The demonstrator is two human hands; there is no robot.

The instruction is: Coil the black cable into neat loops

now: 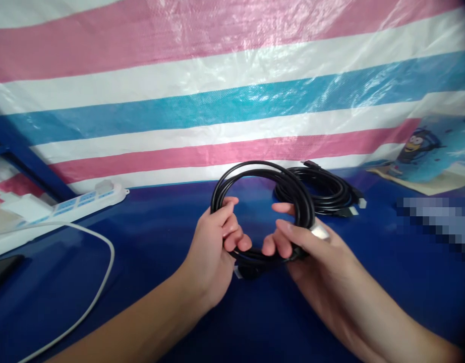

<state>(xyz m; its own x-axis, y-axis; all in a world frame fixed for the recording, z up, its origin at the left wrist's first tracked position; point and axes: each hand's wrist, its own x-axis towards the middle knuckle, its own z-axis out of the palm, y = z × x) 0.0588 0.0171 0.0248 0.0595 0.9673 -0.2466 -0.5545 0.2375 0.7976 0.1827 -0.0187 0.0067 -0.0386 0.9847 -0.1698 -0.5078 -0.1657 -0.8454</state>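
Observation:
A coiled black cable [270, 174] is held up in a loop between both hands, over the blue table. My left hand [217, 247] is closed round the coil's left side, its fingers curled inward. On the right side, my right hand [311, 247] grips the bundled turns between thumb and fingers. A silvery connector end [319, 232] shows beside the right thumb. Another dark plug with a pale tip [249, 272] hangs below the coil, near the left palm. Behind the right hand, more coiled black cables [331, 189] lie on the table, with plug ends sticking out.
A white power strip [89, 204] with a white adapter [26, 206] lies at the left, and a white cord [109, 252] curves from there. A dark flat device [5, 269] sits at the left edge. Striped sheeting [217, 111] stands behind the table [149, 282]. A blue cartoon-printed packet [437, 146] leans at right.

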